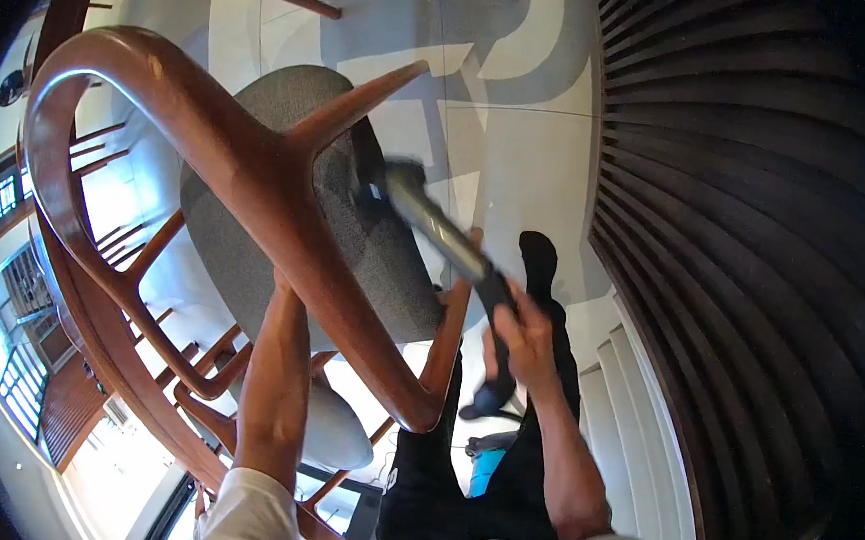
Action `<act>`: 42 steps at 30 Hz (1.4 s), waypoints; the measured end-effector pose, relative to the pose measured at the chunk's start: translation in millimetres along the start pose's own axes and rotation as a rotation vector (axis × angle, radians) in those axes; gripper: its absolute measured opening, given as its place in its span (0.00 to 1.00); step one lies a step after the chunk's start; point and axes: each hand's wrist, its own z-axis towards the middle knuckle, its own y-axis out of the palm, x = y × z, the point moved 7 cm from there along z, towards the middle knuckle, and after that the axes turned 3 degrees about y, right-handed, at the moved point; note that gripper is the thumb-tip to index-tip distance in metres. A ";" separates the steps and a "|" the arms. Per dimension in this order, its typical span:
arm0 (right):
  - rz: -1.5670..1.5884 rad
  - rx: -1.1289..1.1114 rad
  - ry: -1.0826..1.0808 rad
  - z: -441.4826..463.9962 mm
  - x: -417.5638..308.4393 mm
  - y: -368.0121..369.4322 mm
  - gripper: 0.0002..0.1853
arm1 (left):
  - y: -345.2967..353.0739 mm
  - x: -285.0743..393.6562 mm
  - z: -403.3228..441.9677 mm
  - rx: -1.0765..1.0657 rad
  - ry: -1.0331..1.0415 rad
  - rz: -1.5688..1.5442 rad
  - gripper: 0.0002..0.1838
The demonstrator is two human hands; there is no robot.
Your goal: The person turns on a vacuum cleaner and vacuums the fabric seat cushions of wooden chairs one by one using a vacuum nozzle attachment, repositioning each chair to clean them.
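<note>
A wooden chair [248,177] with a curved brown back and arms fills the left and middle of the view, tilted in the picture. Its grey fabric seat [224,240] shows between the arms. My right hand [526,339] is wrapped round the black handle of what looks like a handheld vacuum cleaner [440,232], with a grey tube. The dark head of this tool, smeared by motion, is at the seat's right edge; whether it touches the fabric I cannot tell. My left hand [282,295] reaches behind the chair's arm to the seat, its fingers hidden.
A dark slatted panel [740,181] curves along the right side. Another chair with a pale seat [333,429] stands below the first, beside a long wooden table edge [116,348]. Pale floor tiles [531,156] lie beyond my foot [536,262]. White steps [632,424] are at lower right.
</note>
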 end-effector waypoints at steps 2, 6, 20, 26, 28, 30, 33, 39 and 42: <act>0.052 -0.030 -0.027 24.2 -8.1 -2.2 0.27 | 1.0 5.2 -0.5 0.035 0.035 0.048 0.24; -0.019 0.027 0.092 -56.3 22.8 -24.3 0.28 | 1.2 12.4 12.9 0.080 0.066 0.128 0.25; 0.052 0.036 0.146 -82.3 32.8 -25.9 0.29 | -3.6 39.5 34.7 0.257 0.237 0.351 0.32; -0.054 -0.038 0.030 12.8 -18.9 -7.9 0.29 | -4.6 33.4 38.4 0.061 0.182 0.199 0.31; -0.132 0.009 0.028 -13.6 -9.7 -24.3 0.29 | 7.1 22.7 37.1 -0.018 0.118 0.289 0.31; -0.351 0.159 -0.009 -31.9 9.6 -57.8 0.29 | 6.4 23.1 34.9 0.003 0.080 0.127 0.32; -0.627 0.413 -0.269 36.3 35.7 -96.1 0.28 | 15.5 12.6 34.0 -0.007 0.013 0.008 0.33; -0.928 0.195 0.143 198.5 143.1 -110.2 0.33 | 30.3 -22.9 24.5 -0.057 -0.077 0.347 0.35; -1.036 0.295 -0.084 252.0 165.7 -98.8 0.35 | 18.3 -1.8 26.3 0.096 -0.007 0.282 0.34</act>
